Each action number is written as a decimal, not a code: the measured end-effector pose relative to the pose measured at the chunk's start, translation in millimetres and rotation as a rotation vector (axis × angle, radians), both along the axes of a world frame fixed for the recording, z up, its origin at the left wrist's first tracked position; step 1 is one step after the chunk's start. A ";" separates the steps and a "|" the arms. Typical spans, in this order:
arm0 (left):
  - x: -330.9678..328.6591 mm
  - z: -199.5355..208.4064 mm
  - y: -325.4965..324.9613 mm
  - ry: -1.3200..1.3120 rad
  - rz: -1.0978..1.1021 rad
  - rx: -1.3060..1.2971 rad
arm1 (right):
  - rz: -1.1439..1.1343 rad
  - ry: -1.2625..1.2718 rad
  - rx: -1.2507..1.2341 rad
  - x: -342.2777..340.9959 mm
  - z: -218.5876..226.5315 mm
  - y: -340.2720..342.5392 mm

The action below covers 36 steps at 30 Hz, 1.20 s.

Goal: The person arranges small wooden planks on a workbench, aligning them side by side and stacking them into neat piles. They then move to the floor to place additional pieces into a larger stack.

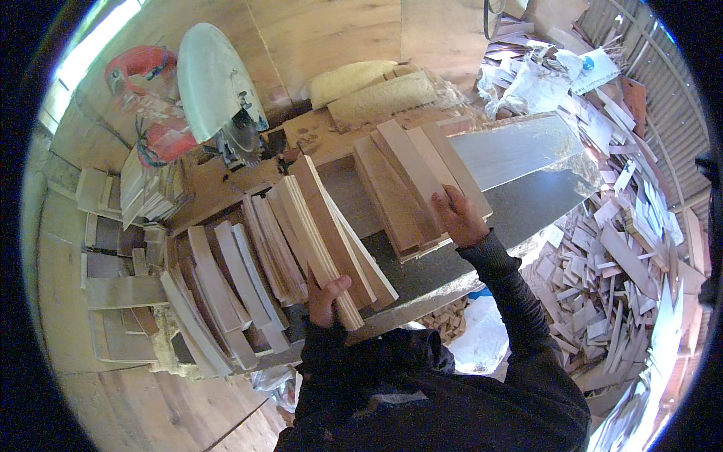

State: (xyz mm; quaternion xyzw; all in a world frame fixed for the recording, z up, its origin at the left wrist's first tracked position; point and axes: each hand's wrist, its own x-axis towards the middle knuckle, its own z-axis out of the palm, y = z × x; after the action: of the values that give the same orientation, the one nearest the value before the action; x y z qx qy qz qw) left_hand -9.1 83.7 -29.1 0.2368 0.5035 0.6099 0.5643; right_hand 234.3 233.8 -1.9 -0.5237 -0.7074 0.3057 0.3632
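My left hand (325,300) is closed around the near end of a bundle of thin wooden strips (310,237), its thumb lying across their edges. The strips stand on edge, side by side, and fan apart toward the right. Bent over the right edge of a stack of wider flat boards (403,177) is my right hand (461,217), gripping the outermost board; part of its grip is hidden. To the left of my left hand, several more groups of wooden strips (226,271) lean in a row across the dark worktop (422,282).
A saw with a pale guard (215,83) and a bare toothed blade (242,142) stands beyond the strips at the left. The metal table surface (520,147) extends right. Wood offcuts (602,279) heap up on the right. Short boards (124,290) are stacked at the far left.
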 end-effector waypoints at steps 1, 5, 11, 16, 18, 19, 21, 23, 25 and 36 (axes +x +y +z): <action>-0.4 0.3 -0.9 -0.006 0.010 0.015 | 0.004 -0.007 -0.043 -0.7 -3.0 1.7; 2.6 8.8 -4.6 -0.028 0.048 0.007 | -0.040 -0.318 0.053 -9.8 4.5 -4.2; 3.2 22.4 -6.8 0.015 0.074 -0.065 | -0.122 -0.527 0.051 -25.9 16.8 -18.1; 0.9 17.4 -7.2 0.022 0.087 -0.044 | -0.076 -0.343 0.126 -23.3 3.9 -9.6; -0.3 14.7 -6.7 -0.024 0.070 -0.013 | -0.009 -0.499 0.462 -13.1 0.7 -3.5; -1.1 14.0 -6.9 0.020 0.073 -0.012 | 0.007 -0.601 0.583 -8.0 0.1 0.4; -3.1 14.4 -7.7 0.109 0.081 -0.008 | -0.032 -0.552 0.437 -0.4 0.1 6.0; -3.3 16.1 -7.9 0.129 0.060 -0.048 | -0.080 -0.557 0.379 0.3 3.1 6.8; -1.3 18.5 -6.1 0.134 0.039 -0.077 | -0.127 -0.645 0.344 -7.9 9.4 -0.1; 21.9 42.6 21.6 0.057 -0.119 0.086 | 0.383 0.263 -0.270 -56.8 53.7 -72.7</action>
State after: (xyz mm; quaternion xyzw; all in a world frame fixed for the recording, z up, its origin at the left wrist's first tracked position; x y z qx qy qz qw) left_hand 12.8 105.3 13.5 0.3074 0.4777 0.5895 0.5742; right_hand 177.5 161.1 51.7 -0.3797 -0.6931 0.5258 0.3144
